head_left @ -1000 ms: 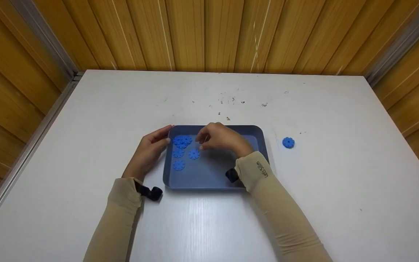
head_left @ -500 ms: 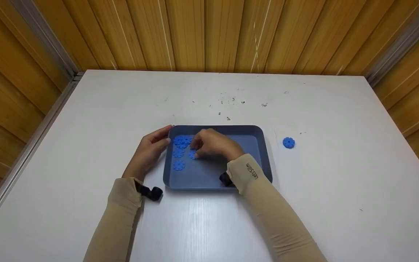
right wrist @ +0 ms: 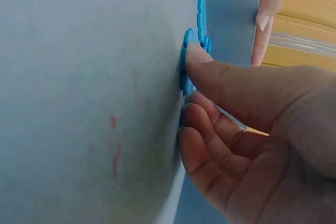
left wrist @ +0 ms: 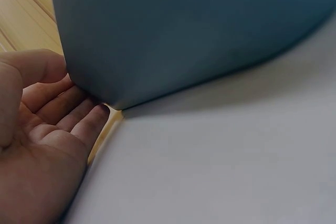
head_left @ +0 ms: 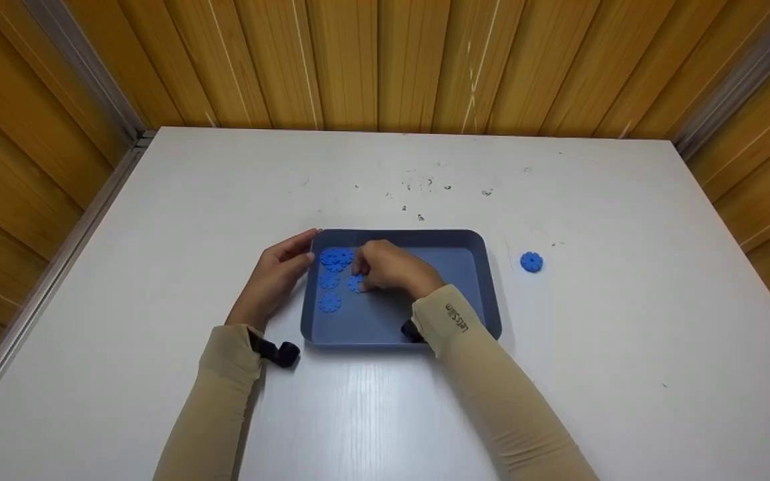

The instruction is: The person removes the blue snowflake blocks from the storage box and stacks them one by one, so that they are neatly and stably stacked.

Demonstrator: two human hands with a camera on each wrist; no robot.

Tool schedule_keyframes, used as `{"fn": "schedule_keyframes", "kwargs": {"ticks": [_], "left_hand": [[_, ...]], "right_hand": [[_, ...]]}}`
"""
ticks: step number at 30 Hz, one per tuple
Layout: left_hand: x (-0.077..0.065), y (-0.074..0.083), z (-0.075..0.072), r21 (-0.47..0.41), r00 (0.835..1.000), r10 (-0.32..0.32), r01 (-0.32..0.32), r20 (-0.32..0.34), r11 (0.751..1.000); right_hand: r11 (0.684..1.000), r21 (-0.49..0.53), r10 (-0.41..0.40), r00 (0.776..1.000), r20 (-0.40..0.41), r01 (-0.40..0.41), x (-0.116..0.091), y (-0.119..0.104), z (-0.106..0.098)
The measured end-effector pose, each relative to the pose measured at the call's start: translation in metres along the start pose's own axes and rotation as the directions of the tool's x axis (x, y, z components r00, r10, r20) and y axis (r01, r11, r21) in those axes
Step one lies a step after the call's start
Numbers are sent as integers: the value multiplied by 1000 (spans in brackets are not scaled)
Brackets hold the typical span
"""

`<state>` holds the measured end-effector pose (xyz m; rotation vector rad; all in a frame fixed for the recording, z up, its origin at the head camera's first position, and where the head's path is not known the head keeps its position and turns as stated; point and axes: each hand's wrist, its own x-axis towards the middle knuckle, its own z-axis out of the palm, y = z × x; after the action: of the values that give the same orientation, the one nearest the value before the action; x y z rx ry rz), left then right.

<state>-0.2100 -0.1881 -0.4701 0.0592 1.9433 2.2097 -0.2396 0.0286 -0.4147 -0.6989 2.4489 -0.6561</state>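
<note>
Near the left side of a blue-grey tray (head_left: 425,294), my right hand (head_left: 395,267) pinches a blue notched plastic disc (head_left: 354,284) that lies on the tray's floor. The right wrist view shows the thumb (right wrist: 210,72) on this disc (right wrist: 187,61), with the fingers curled close by. At the tray's back left corner, my left hand (head_left: 275,277) grips the rim; its thumb and fingers touch the tray wall (left wrist: 157,40). More notched discs lie left of the pinched one: an overlapping cluster (head_left: 335,258), one disc (head_left: 329,280) below it, and another (head_left: 329,302) nearest me.
One blue disc, or small stack of discs (head_left: 531,262), lies on the white table (head_left: 599,321) to the right of the tray. Dark specks (head_left: 420,217) mark the table behind the tray. A wood-look panel wall (head_left: 405,67) stands along the far edge.
My right hand has moved left and down onto the single disc, its thumb and fingers closing on it. My left hand stays at the tray's rim.
</note>
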Motion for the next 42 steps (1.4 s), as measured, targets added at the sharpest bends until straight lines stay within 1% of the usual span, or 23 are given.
{"fn": "schedule_keyframes", "kwargs": {"ticks": [8, 15, 19, 23, 28, 32, 37, 42], "left_hand": [[0, -1, 1, 30, 1000, -10, 10, -1, 1000], [0, -1, 1, 50, 999, -27, 28, -19, 998], [0, 0, 2, 32, 1000, -24, 24, -15, 999], [1, 1, 2, 14, 999, -28, 28, -19, 1000], [2, 0, 1, 34, 999, -34, 34, -18, 999], [1, 0, 0, 51, 999, -36, 37, -20, 998], [1, 1, 0, 77, 999, -44, 46, -32, 996], [1, 0, 0, 54, 999, -35, 36, -33, 998]], "right_hand": [[1000, 15, 14, 1000, 7, -14, 0, 1, 1], [999, 22, 24, 999, 21, -25, 0, 3, 1], [1000, 21, 18, 1000, 24, -19, 0, 4, 0], [999, 45, 15, 1000, 19, -15, -1, 6, -1], [997, 70, -12, 1000, -1, 12, -2, 8, -1], [995, 86, -41, 999, -35, 43, -4, 8, -3], [995, 74, -66, 995, -76, 71, -8, 10, -6], [994, 71, -77, 993, -89, 84, -11, 13, -11]]}}
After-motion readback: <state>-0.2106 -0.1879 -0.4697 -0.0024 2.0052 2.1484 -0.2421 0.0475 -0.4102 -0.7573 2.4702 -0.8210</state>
